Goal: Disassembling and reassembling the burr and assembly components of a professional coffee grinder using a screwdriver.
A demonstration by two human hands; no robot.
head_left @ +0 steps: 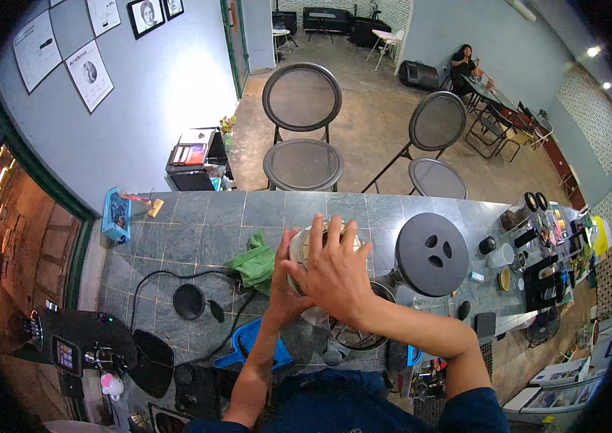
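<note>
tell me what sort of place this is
Probably a café: a tiled counter, what looks like a coffee machine at its left end, and round-backed chairs on its far side.

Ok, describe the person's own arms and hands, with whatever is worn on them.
The left hand and right hand are ungloved, with no rings to be made out. Both forearms are uncovered, and no watch or bracelet shows at the wrists. The sleeves are short and dark navy, like the top.
</note>
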